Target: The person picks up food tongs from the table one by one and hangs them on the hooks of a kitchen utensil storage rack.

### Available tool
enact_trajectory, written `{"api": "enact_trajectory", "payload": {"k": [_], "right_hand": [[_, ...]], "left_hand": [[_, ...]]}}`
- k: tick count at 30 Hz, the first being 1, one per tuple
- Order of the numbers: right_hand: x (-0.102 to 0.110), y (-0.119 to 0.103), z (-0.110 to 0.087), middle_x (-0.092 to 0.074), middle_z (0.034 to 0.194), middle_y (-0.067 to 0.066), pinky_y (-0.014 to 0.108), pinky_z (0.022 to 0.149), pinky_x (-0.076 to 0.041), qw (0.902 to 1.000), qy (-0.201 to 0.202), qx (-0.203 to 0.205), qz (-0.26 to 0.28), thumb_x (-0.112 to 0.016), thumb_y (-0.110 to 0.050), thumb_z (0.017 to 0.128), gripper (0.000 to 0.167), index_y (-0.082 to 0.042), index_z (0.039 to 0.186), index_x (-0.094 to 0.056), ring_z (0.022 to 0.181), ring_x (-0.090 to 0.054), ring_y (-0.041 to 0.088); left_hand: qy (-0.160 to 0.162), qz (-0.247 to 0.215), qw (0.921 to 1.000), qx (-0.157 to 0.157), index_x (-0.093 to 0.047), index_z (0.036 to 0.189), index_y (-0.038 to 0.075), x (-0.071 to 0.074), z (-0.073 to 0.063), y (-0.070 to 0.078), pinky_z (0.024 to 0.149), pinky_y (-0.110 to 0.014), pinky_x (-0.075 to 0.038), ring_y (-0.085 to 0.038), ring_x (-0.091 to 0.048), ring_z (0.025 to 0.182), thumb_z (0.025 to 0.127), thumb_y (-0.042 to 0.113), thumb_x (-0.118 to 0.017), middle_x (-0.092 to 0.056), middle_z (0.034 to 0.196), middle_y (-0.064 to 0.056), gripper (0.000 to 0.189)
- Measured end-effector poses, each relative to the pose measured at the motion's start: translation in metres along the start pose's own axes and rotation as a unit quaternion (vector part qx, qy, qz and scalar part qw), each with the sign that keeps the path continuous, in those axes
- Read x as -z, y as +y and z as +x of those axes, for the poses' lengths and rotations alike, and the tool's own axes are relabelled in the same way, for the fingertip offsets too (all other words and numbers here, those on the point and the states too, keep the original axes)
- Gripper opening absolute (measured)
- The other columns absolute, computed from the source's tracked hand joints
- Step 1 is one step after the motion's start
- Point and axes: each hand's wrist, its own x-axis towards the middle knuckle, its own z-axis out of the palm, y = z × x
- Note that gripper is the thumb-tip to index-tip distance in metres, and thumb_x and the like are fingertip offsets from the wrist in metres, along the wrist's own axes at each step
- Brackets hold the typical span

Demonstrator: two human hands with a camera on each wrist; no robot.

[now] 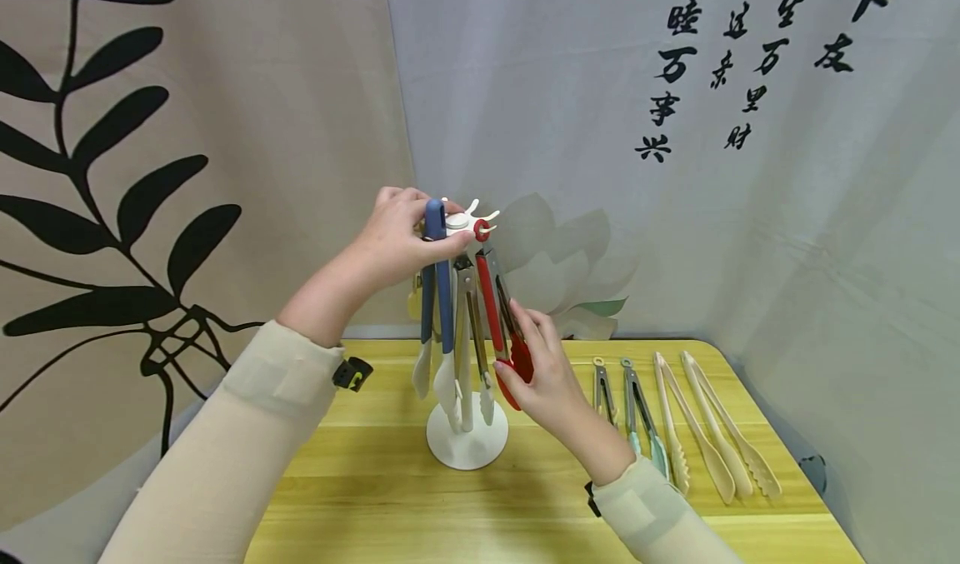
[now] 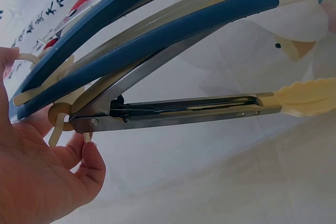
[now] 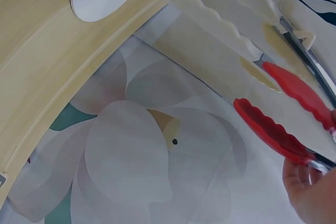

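Observation:
A white rotating utensil rack stands on the table, with several tongs hanging from its top hooks. My left hand grips the hooked top of the rack, beside the blue-handled tongs. In the left wrist view, its fingers curl round the hooks next to metal tongs with yellow tips. Red tongs hang by their red ring on a hook at the right. My right hand holds them low, thumb and fingers on either side; the right wrist view shows their red scalloped tips spread apart.
On the right of the wooden table lie metal tongs with teal tips, smaller tongs and two cream tongs. A printed cloth hangs behind the table.

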Motion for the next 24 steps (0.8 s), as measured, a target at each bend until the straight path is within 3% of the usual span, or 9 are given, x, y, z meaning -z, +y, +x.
{"api": "enact_trajectory", "payload": {"k": [24], "right_hand": [[-0.0052, 0.0049, -0.0025, -0.041, 0.132, 0.013, 0.041, 0.093, -0.048, 0.9999, 0.005, -0.002, -0.014, -0.075, -0.01, 0.079, 0.086, -0.015, 0.15, -0.026, 0.116, -0.047, 0.024]], "left_hand": [[0.007, 0.003, 0.9999, -0.007, -0.063, 0.121, 0.021, -0.0017, 0.0009, 0.0002, 0.093, -0.048, -0.036, -0.027, -0.028, 0.122, 0.082, 0.052, -0.064, -0.053, 0.123, -0.007, 0.05]]}}
